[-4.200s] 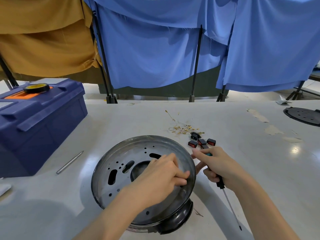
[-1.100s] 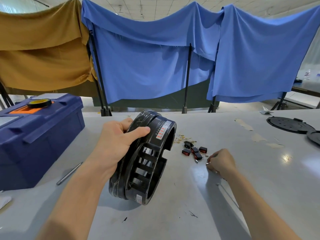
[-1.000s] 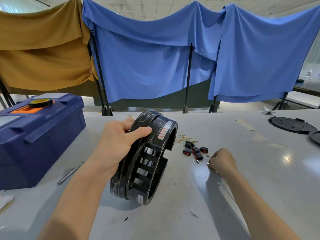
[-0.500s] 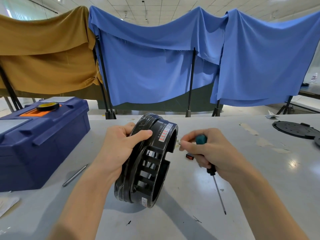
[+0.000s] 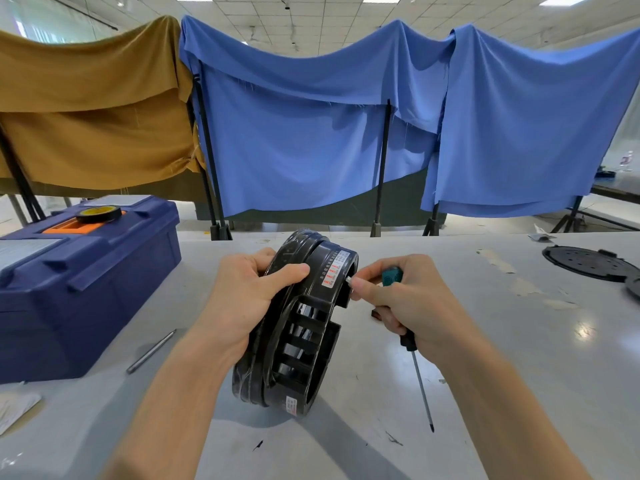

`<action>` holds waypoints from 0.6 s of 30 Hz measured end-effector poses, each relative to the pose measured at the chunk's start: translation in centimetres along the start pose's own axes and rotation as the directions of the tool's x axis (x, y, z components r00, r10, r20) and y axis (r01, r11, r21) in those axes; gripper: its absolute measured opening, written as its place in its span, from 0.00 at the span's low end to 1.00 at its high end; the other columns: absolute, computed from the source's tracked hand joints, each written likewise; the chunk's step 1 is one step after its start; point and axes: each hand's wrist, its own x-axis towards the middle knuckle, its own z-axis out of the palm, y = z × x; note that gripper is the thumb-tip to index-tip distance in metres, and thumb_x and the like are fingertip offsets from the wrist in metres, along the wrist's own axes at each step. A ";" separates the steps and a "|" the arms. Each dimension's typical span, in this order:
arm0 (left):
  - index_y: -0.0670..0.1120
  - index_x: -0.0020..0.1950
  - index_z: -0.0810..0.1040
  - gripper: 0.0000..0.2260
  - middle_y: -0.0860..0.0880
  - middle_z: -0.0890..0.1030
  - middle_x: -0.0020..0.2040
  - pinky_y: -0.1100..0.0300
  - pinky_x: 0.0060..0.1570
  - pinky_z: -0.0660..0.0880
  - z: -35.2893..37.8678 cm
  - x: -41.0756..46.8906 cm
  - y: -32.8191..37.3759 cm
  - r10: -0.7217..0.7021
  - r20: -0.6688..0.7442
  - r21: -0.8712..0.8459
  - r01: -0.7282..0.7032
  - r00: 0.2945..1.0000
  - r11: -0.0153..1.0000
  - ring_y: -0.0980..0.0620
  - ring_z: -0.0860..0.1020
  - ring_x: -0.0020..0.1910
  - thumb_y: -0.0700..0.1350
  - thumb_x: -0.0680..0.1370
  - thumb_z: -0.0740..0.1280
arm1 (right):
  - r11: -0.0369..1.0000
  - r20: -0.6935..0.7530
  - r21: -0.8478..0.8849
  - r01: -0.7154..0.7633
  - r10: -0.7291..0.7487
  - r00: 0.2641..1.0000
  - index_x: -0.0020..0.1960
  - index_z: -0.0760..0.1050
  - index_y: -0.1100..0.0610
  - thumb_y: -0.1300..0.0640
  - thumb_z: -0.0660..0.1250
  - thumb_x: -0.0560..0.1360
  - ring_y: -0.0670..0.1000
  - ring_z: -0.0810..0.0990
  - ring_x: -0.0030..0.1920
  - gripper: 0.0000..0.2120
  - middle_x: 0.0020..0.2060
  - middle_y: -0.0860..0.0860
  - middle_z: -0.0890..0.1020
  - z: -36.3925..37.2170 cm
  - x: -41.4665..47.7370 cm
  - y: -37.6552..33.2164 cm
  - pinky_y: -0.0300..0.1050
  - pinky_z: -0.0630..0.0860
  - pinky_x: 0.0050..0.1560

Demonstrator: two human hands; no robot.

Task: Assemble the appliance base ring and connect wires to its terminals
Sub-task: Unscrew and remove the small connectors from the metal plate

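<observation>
Steadiness counts: left hand (image 5: 249, 299), clamped round the base ring (image 5: 301, 334), should brace it while right hand (image 5: 405, 303), gripping the screwdriver (image 5: 415, 368), seats its fingertip-pinched screw (image 5: 348, 279) squarely.

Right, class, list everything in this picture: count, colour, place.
base ring: 1, black, on edge on the table, centre
screwdriver: 1, teal-and-black handle, tip down, right of ring
small piece: 1, silver, at ring's top edge
toolbox: 1, blue, left
tape roll: 1, black-yellow, on toolbox
metal rod: 1, silver, beside toolbox
plates: 2, black, far right, one cropped
cloths: 3, two blue, one mustard, behind
left grip: 1, holds base ring
right grip: 1, holds screwdriver, pinches small piece
</observation>
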 end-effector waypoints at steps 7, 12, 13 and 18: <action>0.39 0.43 0.84 0.04 0.41 0.84 0.45 0.58 0.35 0.80 0.0 0.1 -0.1 0.015 0.011 0.005 -0.015 1.000 1.000 0.43 0.84 0.40 0.39 0.73 0.72 | 1.000 -0.003 -0.017 -0.016 0.016 1.000 0.40 0.80 0.61 0.63 0.71 0.75 0.47 0.65 0.20 0.05 0.33 0.58 0.83 0.4 0.5 0.1 0.38 0.63 0.21; 0.40 0.42 0.85 0.03 0.41 0.84 0.44 0.59 0.34 0.79 0.1 0.1 0.0 0.002 0.008 -0.004 -0.002 1.000 1.000 0.44 0.84 0.39 0.39 0.73 0.72 | 0.998 0.000 0.046 -0.042 0.042 0.999 0.41 0.79 0.63 0.64 0.70 0.75 0.46 0.64 0.19 0.05 0.28 0.56 0.81 0.5 0.5 0.2 0.37 0.62 0.21; 0.39 0.43 0.84 0.03 0.41 0.84 0.45 0.59 0.34 0.79 0.1 0.1 0.0 0.003 0.012 -0.007 -0.003 1.000 1.000 0.44 0.84 0.39 0.39 0.73 0.72 | 0.996 0.007 0.071 -0.053 0.053 0.999 0.41 0.79 0.64 0.64 0.70 0.75 0.46 0.64 0.19 0.05 0.26 0.55 0.80 0.5 0.6 0.2 0.37 0.62 0.20; 0.39 0.43 0.84 0.03 0.40 0.84 0.44 0.61 0.32 0.79 0.1 0.1 0.1 0.010 0.008 0.001 -0.010 1.000 1.000 0.44 0.84 0.39 0.38 0.73 0.72 | 0.981 0.043 0.161 -0.104 0.099 0.994 0.40 0.78 0.64 0.66 0.69 0.75 0.45 0.64 0.19 0.05 0.26 0.55 0.79 0.6 0.9 0.2 0.36 0.62 0.20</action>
